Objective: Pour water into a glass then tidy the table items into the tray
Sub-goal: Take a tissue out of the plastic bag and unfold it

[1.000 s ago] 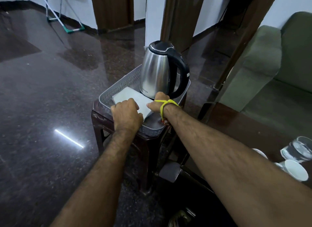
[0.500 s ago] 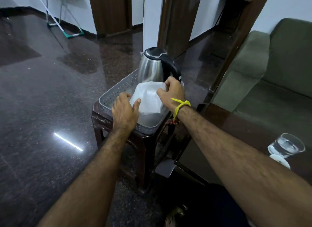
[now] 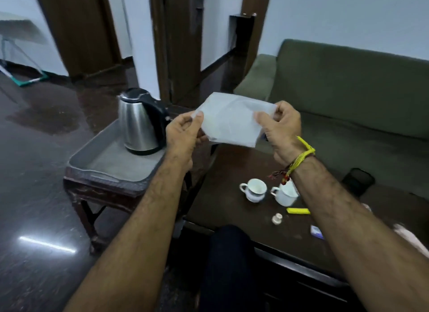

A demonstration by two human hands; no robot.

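A white cloth [image 3: 232,120] hangs in the air between both hands, above the gap between stool and table. My left hand [image 3: 184,135] pinches its left edge; my right hand [image 3: 279,131] grips its right edge. A steel kettle [image 3: 139,123] with a black handle stands upright in the grey tray [image 3: 104,165], which rests on a small brown stool. On the dark table [image 3: 220,172] stand two white cups [image 3: 254,189] [image 3: 285,194], side by side below my right wrist. The water glass is out of view.
Small items lie on the table near the cups: a yellow stick [image 3: 298,210], a small white cap [image 3: 277,218], a blue-white packet [image 3: 316,232] and a black phone [image 3: 358,180]. A green sofa [image 3: 348,91] stands behind the table. The floor is dark and glossy.
Both hands lifted the white cloth out of the tray and carried it up and right, now spread above the table edge. The view swung right, showing the cups.
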